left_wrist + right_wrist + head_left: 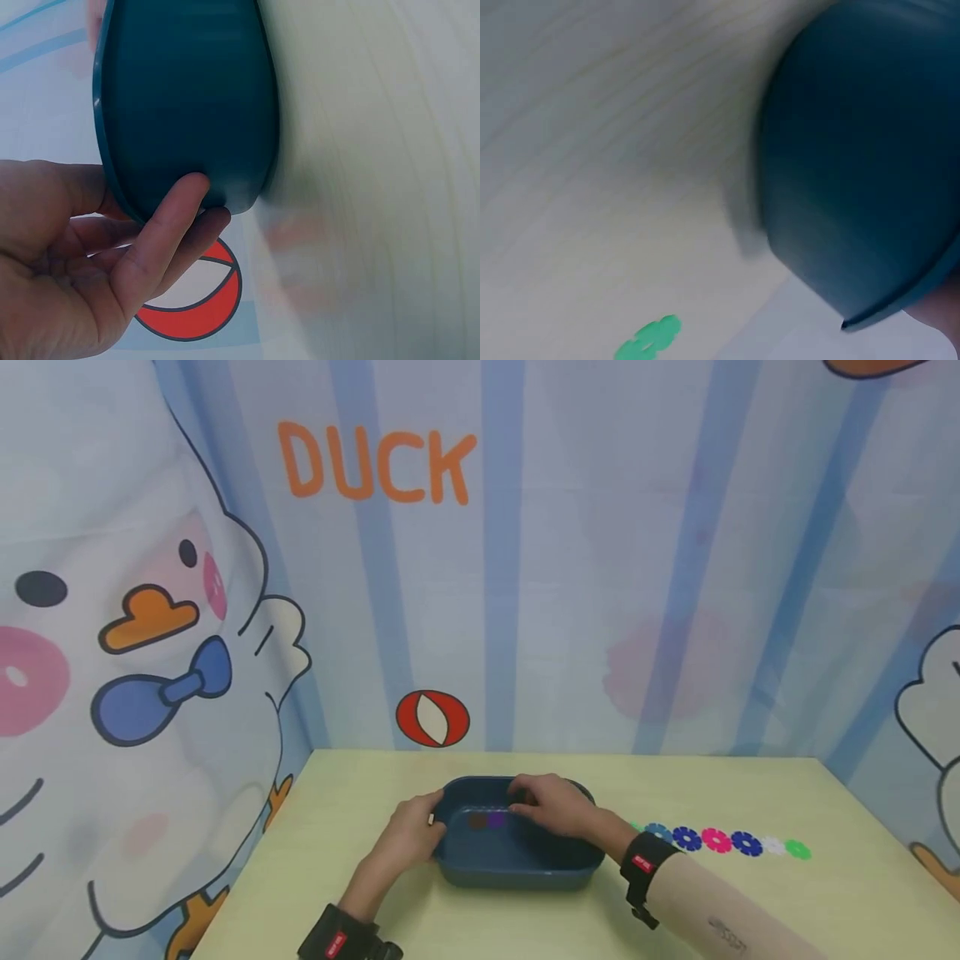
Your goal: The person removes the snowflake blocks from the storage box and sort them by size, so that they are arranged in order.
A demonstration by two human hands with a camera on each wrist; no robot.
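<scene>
A dark blue plastic basin (pixel 517 878) stands on the table, with a brown disc (pixel 477 821) and a purple disc (pixel 497 819) visible inside. At its left end, my left hand (pixel 408 833) grips the rim; the left wrist view shows the thumb at the rim and the fingers (pixel 161 244) against the outer wall. My right hand (pixel 558 806) reaches over the right side into the basin, fingers bent downward. Whether those fingertips pinch anything is hidden. In the right wrist view the basin wall (pixel 855 165) covers most of that hand.
Right of the basin, a row of notched flower-shaped discs lies on the pale table (pixel 360 777), including a pink disc (pixel 716 841), a white disc (pixel 772 845) and a green disc (pixel 798 849). A duck-printed curtain (pixel 562 568) hangs behind the table.
</scene>
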